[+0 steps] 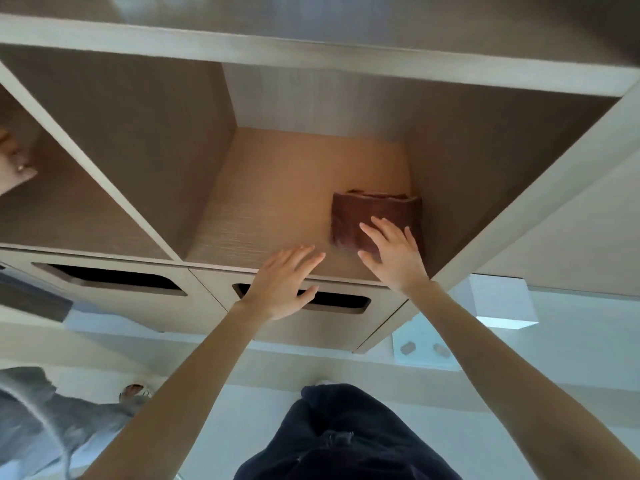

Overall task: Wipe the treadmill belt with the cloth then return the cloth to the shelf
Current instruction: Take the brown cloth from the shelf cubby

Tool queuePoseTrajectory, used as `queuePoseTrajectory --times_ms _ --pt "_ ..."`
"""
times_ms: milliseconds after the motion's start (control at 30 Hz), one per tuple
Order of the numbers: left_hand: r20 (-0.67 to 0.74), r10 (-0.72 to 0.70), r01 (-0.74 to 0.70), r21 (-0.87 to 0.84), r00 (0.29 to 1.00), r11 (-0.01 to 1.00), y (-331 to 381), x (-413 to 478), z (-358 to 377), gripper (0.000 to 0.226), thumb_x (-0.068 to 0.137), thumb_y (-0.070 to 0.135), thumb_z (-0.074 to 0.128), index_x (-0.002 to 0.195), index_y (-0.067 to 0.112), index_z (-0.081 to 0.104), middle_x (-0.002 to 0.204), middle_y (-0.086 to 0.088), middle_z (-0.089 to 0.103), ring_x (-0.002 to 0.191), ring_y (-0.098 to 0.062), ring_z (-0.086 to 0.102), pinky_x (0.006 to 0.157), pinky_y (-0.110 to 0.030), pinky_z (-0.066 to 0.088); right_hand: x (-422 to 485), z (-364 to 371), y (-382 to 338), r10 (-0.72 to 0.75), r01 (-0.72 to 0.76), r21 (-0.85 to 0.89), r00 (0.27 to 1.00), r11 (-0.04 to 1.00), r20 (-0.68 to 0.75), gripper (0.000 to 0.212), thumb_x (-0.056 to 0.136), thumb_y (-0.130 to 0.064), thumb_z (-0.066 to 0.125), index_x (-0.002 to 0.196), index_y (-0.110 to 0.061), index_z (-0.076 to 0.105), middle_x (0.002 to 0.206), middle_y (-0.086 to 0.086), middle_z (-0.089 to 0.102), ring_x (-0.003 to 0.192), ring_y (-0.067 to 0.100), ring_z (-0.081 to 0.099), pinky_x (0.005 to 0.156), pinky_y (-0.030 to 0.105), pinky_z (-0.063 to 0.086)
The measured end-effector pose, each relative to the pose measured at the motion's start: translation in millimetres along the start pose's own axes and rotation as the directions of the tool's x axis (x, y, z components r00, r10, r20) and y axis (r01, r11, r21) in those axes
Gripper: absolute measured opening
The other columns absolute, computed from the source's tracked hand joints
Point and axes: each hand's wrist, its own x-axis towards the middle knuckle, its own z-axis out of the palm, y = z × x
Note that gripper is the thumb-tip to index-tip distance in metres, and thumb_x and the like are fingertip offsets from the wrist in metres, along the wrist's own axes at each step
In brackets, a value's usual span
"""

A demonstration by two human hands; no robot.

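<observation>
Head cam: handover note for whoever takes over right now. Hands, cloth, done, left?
Left hand: open, fingers straight, holds nothing, over the front edge of the shelf.
Right hand: open, straight fingers on the cloth, not gripping it.
Cloth: brown, folded, lying on the floor of the middle shelf compartment, at its right side by the wall.
Treadmill: not in view, so this picture cannot show whether the belt is wiped.
Left: if the belt is wiped, just draw both hands away. If not, pick up the cloth, wipe, then put it back here.
</observation>
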Motion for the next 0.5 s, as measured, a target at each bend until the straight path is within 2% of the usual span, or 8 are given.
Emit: queuePoseTrajectory --times_ms 67,133,200,400,500 --pt "0.038 -0.012 0.011 0.026 0.999 1.000 -7.7 5.2 6.3 0.059 0.095 0.046 0.037 0.148 0.025 0.022 0.154 0.001 0.022 0.140 -0.019 0.020 0.114 -0.039 0.016 12.3 7.5 6.0 0.065 -0.064 -0.021 0.993 0.998 0.094 0.055 0.096 -0.045 0.042 0.147 -0.030 0.028 0.157 -0.003 0.020 0.146 0.015 0.010 0.117 0.048 0.004" --pt "0.061 -0.019 0.017 0.045 0.998 0.999 -13.8 7.3 12.4 0.059 0.095 0.048 0.035 0.148 0.025 0.022 0.155 0.002 0.019 0.142 -0.017 0.016 0.116 -0.040 0.012 17.1 16.7 10.0 0.104 -0.096 -0.070 0.987 0.993 0.119 0.055 0.096 -0.047 0.040 0.148 -0.032 0.026 0.157 -0.005 0.018 0.146 0.014 0.007 0.117 0.047 0.002" --pt "0.041 -0.013 0.012 0.035 0.999 0.999 -18.2 8.0 16.2 0.058 0.095 0.047 0.036 0.147 0.025 0.025 0.155 0.002 0.020 0.142 -0.016 0.015 0.117 -0.040 0.013 15.4 23.8 9.8 0.105 -0.100 -0.086 0.993 0.991 0.057 0.054 0.095 -0.047 0.042 0.146 -0.032 0.031 0.156 -0.004 0.023 0.145 0.015 0.011 0.116 0.047 0.002" --pt "-0.044 -0.040 0.038 -0.036 0.998 0.999 -31.7 9.0 19.5 0.049 0.096 0.042 0.042 0.142 0.028 0.037 0.152 0.003 0.029 0.141 -0.017 0.021 0.116 -0.042 0.017 -4.4 33.6 0.4 0.037 -0.037 0.008 0.996 0.999 -0.085 0.048 0.090 -0.042 0.055 0.135 -0.026 0.051 0.147 0.001 0.041 0.140 0.021 0.028 0.115 0.049 0.006" --pt "-0.068 -0.052 0.048 -0.056 0.996 0.997 -41.0 10.0 17.8 0.047 0.094 0.039 0.047 0.140 0.028 0.041 0.150 0.002 0.034 0.140 -0.018 0.026 0.115 -0.041 0.018 -20.4 36.9 -10.4 -0.011 0.013 0.017 0.992 1.000 -0.126 0.048 0.087 -0.045 0.053 0.129 -0.025 0.057 0.142 0.003 0.048 0.137 0.024 0.036 0.114 0.053 0.013"
